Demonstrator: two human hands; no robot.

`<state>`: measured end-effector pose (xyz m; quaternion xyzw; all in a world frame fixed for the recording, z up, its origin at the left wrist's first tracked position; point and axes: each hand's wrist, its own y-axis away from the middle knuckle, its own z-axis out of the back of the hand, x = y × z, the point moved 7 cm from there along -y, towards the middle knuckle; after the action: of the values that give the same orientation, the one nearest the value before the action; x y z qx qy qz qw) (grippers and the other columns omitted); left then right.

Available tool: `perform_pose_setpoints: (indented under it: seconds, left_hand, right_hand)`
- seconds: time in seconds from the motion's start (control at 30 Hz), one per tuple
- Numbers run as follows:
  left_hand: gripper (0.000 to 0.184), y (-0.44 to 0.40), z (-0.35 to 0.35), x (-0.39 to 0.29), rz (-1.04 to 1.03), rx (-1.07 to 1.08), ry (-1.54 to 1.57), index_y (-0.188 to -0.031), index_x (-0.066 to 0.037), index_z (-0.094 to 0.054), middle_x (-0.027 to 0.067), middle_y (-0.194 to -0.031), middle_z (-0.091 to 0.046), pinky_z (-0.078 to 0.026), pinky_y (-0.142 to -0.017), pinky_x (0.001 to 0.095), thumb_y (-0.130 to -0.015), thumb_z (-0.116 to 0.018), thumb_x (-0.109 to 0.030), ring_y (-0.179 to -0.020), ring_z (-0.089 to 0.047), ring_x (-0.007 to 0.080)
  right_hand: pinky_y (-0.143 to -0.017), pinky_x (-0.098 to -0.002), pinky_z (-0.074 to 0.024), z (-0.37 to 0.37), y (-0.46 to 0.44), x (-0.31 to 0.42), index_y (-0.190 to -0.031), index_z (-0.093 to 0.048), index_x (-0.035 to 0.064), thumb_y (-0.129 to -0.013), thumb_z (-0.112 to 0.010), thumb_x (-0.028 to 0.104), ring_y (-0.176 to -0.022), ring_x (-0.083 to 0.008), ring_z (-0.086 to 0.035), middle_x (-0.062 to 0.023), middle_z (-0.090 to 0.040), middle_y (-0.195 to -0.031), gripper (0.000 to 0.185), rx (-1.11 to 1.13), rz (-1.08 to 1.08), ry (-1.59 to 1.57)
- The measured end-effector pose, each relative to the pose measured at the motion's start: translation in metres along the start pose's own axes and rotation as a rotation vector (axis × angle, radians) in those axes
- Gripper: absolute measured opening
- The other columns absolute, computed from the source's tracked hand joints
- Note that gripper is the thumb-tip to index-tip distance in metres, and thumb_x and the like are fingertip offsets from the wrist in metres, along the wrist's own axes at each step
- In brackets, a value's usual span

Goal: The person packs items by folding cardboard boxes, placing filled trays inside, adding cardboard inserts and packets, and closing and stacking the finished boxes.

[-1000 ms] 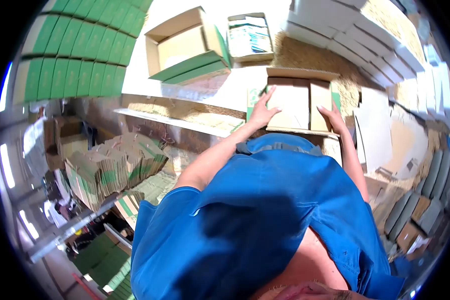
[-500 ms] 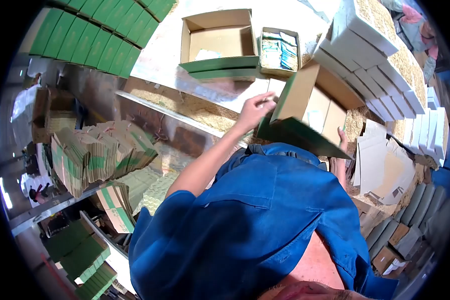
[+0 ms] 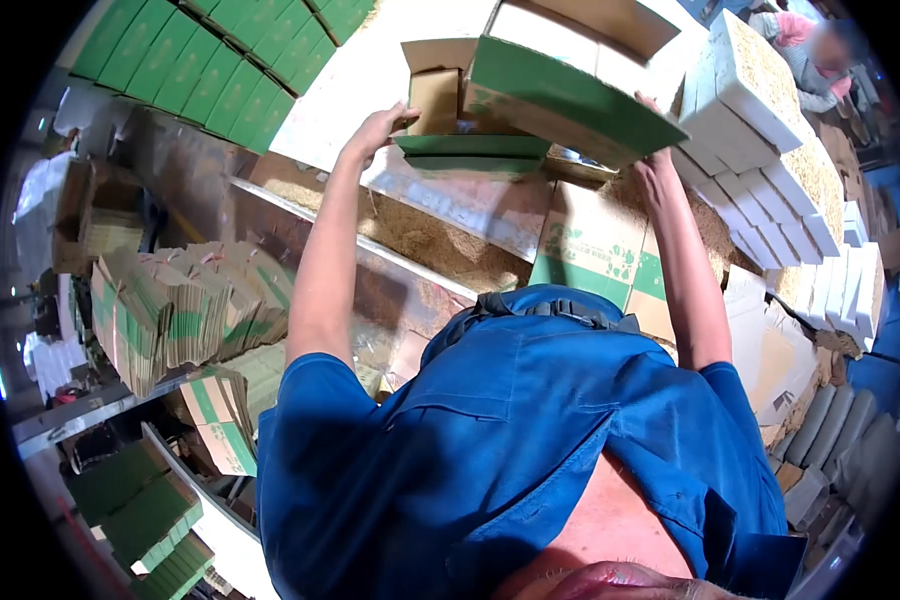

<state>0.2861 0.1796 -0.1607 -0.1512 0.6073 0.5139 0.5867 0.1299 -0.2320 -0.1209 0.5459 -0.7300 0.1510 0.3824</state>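
Note:
My right hand [image 3: 655, 145] grips the near right side of an open cardboard box [image 3: 570, 90] with a green lower band. That box is raised and tilted above the table. Beneath its left part is a second open cardboard box [image 3: 435, 100], partly covered by it. My left hand [image 3: 380, 135] is at the left wall of this lower box, its fingers closed on the edge. The small box of packets [image 3: 582, 160] is mostly hidden under the raised box. Nearer my body lies a printed brown and green carton [image 3: 595, 235].
Green boxes [image 3: 205, 70] stand in rows at the far left. White blocks [image 3: 740, 120] are stacked on the right, with another person [image 3: 815, 50] beyond. Bundled flat cartons [image 3: 175, 310] stand at left. A board edge [image 3: 370, 245] and sawdust-like material [image 3: 410, 225] run along the table front.
My right hand has lifted its box from near my body, forward and over the table. My left hand has moved left and forward to the other box, which sits further right.

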Motion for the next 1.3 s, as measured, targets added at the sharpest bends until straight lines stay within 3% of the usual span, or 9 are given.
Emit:
perform_pose_setpoints:
  seconds: [0.1,0.33,0.4,0.53,0.6,0.67,0.83,1.27,1.3]
  left_hand:
    - [0.053,-0.023,0.007,0.011,-0.109,-0.009,-0.229,-0.131,-0.001,-0.056,0.0164,-0.123,-0.065,-0.043,-0.098,0.0352,-0.096,-0.058,-0.040,-0.113,-0.059,0.0234]
    - [0.033,0.001,0.002,-0.007,-0.303,-0.057,-0.172,-0.123,0.003,-0.061,0.0157,-0.118,-0.067,-0.048,-0.087,0.0350,-0.097,-0.056,-0.017,-0.098,-0.062,0.0226]
    - [0.032,-0.002,0.010,0.001,-0.135,-0.178,-0.357,-0.121,0.004,-0.062,0.0167,-0.116,-0.067,-0.050,-0.089,0.0349,-0.096,-0.056,-0.014,-0.100,-0.063,0.0238]
    - [0.061,-0.004,0.016,0.026,-0.026,-0.181,0.376,-0.147,0.000,-0.033,0.0191,-0.145,-0.044,-0.036,-0.110,0.0440,-0.102,-0.039,-0.040,-0.131,-0.044,0.0289]
    - [0.074,0.003,0.015,0.013,-0.004,-0.195,0.292,-0.148,0.001,-0.032,0.0216,-0.146,-0.041,-0.032,-0.113,0.0440,-0.099,-0.041,-0.053,-0.136,-0.039,0.0298]
    - [0.077,0.003,0.010,-0.010,0.004,-0.125,0.278,-0.145,0.003,-0.037,0.0232,-0.142,-0.045,-0.036,-0.110,0.0419,-0.096,-0.045,-0.056,-0.132,-0.043,0.0298]
    - [0.062,-0.006,-0.001,-0.022,-0.027,0.003,0.229,-0.118,0.011,-0.061,0.0166,-0.105,-0.068,-0.052,-0.083,0.0292,-0.090,-0.065,-0.045,-0.095,-0.065,0.0204]
    - [0.045,-0.017,0.002,-0.019,0.084,0.024,0.345,-0.116,0.006,-0.062,0.0117,-0.108,-0.068,-0.051,-0.085,0.0301,-0.095,-0.059,-0.033,-0.094,-0.065,0.0194]
    - [0.045,-0.021,0.007,-0.015,0.050,0.003,0.332,-0.117,0.005,-0.061,0.0114,-0.109,-0.068,-0.051,-0.085,0.0301,-0.095,-0.059,-0.034,-0.095,-0.065,0.0193]
  right_hand:
    - [-0.072,-0.0339,-0.0570,-0.020,-0.025,-0.017,-0.100,-0.063,0.0115,-0.093,-0.065,0.019,-0.081,-0.0169,-0.065,-0.0039,-0.066,-0.088,0.011,0.074,-0.025,-0.074]
    - [-0.074,-0.0357,-0.0551,-0.063,-0.063,-0.063,-0.106,-0.063,0.0028,-0.089,-0.068,0.031,-0.085,-0.0208,-0.064,-0.0121,-0.066,-0.096,0.034,0.008,-0.262,0.166]
    - [-0.083,-0.0351,-0.0507,-0.082,-0.052,-0.076,-0.112,-0.062,0.0008,-0.089,-0.066,0.039,-0.094,-0.0216,-0.062,-0.0147,-0.065,-0.102,0.045,0.025,-0.273,0.505]
    - [-0.102,-0.0289,-0.0386,-0.063,-0.058,-0.112,-0.123,-0.058,-0.0053,-0.094,-0.058,0.035,-0.112,-0.0173,-0.056,-0.0114,-0.062,-0.122,0.050,0.056,-0.232,0.429]
    - [-0.065,-0.0278,-0.0422,-0.061,-0.050,-0.103,-0.092,-0.068,0.0002,-0.091,-0.060,0.041,-0.072,-0.0120,-0.055,-0.0025,-0.064,-0.084,0.042,-0.042,-0.245,0.739]
    - [-0.053,-0.0291,-0.0298,-0.076,-0.034,-0.082,-0.067,-0.059,0.0080,-0.088,-0.061,0.047,-0.057,-0.0102,-0.042,0.0023,-0.051,-0.063,0.044,0.041,-0.328,0.992]
    - [-0.054,-0.0287,-0.0274,-0.088,-0.029,-0.073,-0.056,-0.050,0.0137,-0.087,-0.061,0.050,-0.054,-0.0103,-0.035,0.0044,-0.042,-0.055,0.049,0.115,-0.370,1.088]
    - [-0.062,-0.0342,-0.0413,-0.087,-0.048,-0.099,-0.085,-0.067,0.0009,-0.090,-0.059,0.054,-0.064,-0.0141,-0.047,-0.0008,-0.056,-0.070,0.054,0.187,-0.307,1.123]
    - [-0.082,-0.0353,-0.0463,-0.074,-0.055,-0.111,-0.091,-0.070,-0.0010,-0.088,-0.060,0.056,-0.087,-0.0208,-0.060,-0.0104,-0.069,-0.092,0.058,0.145,-0.411,1.047]
